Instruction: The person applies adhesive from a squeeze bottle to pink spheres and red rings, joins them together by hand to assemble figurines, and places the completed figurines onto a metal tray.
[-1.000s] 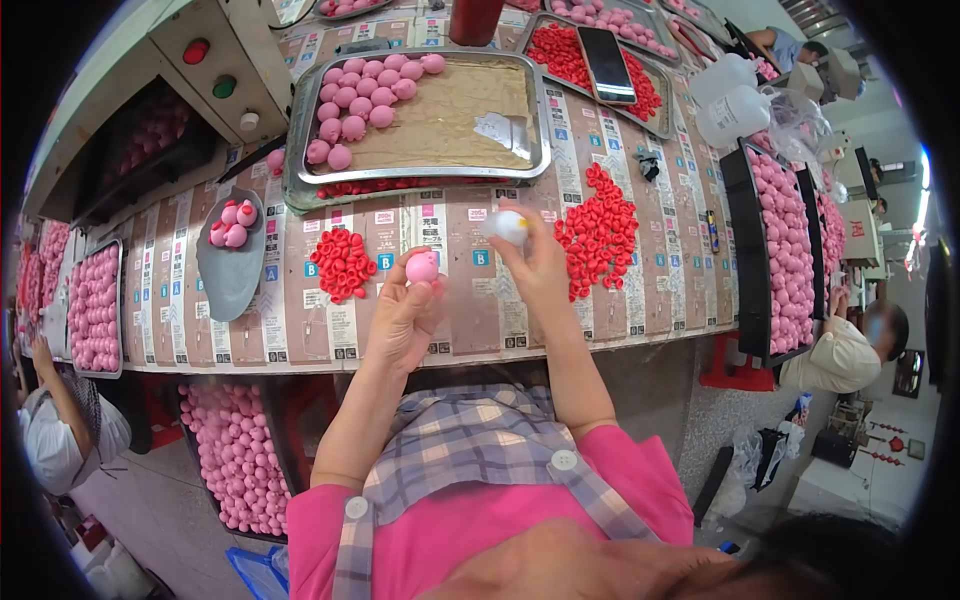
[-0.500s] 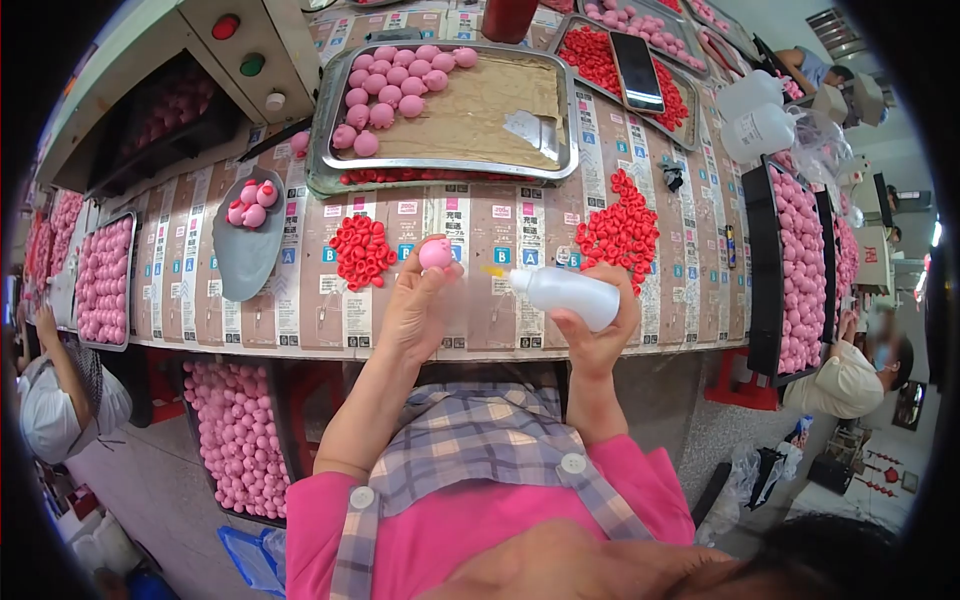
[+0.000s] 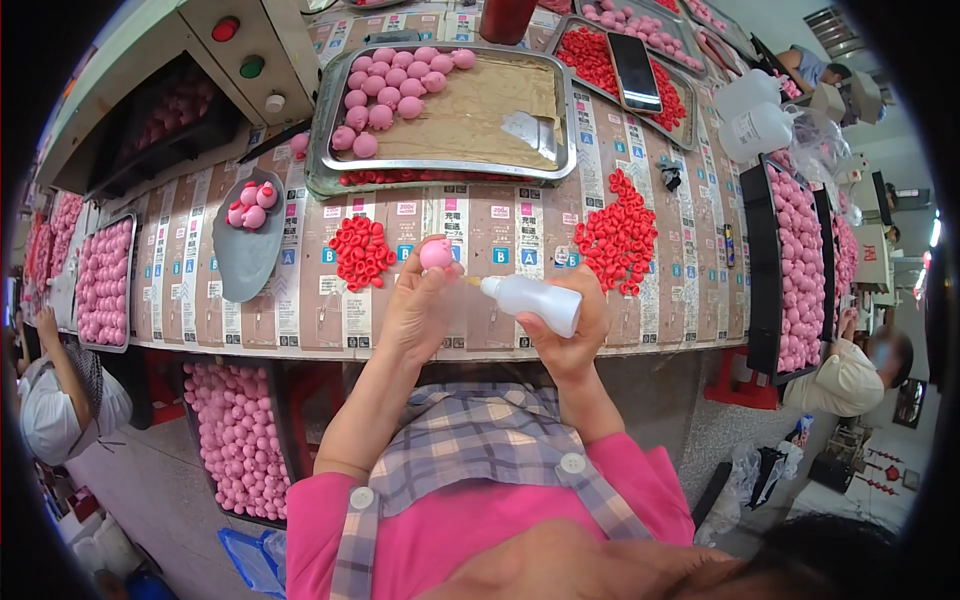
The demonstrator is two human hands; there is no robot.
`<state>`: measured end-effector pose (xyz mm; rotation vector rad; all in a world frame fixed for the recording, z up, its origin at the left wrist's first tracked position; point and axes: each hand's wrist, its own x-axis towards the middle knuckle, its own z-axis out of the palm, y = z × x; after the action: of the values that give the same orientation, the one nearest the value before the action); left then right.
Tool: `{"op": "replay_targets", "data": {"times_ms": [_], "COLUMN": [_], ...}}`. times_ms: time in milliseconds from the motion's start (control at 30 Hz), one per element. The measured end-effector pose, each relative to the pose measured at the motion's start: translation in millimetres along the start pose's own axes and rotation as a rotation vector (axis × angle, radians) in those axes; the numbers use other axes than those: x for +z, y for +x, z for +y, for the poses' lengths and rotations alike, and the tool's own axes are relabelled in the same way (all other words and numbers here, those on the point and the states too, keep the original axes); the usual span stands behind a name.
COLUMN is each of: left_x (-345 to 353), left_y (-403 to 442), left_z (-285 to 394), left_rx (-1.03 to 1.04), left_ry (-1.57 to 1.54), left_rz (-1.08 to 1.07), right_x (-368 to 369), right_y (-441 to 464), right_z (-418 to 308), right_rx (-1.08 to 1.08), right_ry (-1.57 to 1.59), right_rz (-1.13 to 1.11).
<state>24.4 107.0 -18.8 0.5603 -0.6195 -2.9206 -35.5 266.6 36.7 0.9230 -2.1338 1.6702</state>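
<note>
Between its thumb and fingers my left hand (image 3: 415, 310) holds a small pink ball-shaped figure (image 3: 437, 253) above the table. My right hand (image 3: 575, 335) is wrapped round a translucent white squeeze bottle (image 3: 538, 303), tilted so its thin yellowish nozzle points left. The nozzle tip is close to my left fingertips, just below the pink figure; I cannot tell whether it touches. Left of my left hand lies a pile of small red ring-like pieces (image 3: 363, 252). A larger pile of the same red pieces (image 3: 617, 235) lies beyond my right hand.
A metal tray (image 3: 450, 170) with pink figures stands at the back. On the left are a grey dish (image 3: 243, 275) with several figures and a machine (image 3: 270, 60). A phone (image 3: 634, 72) rests on a tray at the back right. Black crates (image 3: 765, 300) flank the right edge.
My right hand has moved left with the squeeze bottle, bringing its nozzle close to the pink figure. My left hand has barely moved.
</note>
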Motion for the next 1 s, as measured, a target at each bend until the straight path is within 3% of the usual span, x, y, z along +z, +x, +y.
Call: {"op": "replay_targets", "data": {"times_ms": [633,733,833,967,1000], "left_x": [0.4,-6.1,-11.3,-13.1,-12.9], "left_y": [2.0,3.7,4.7,4.7,4.0], "left_z": [-1.2,-1.1,1.4,3.9,4.7], "left_rx": [0.047,0.056,0.077,0.088,0.089], "left_ry": [0.001,-0.016,-0.009,-0.067,-0.061], "left_rz": [0.041,0.036,0.058,0.043,0.048], "right_x": [-2.8,0.6,-0.1,7.9,8.9], "right_y": [-1.4,-5.4,10.6,12.7,13.0], "right_z": [2.1,11.7,14.2,42.8,49.5], "right_rx": [0.02,0.288,0.473,0.743,0.843], "right_ry": [0.001,0.369,0.574,0.699,0.595], "right_rz": [-0.045,0.189,0.245,0.154,0.069]}}
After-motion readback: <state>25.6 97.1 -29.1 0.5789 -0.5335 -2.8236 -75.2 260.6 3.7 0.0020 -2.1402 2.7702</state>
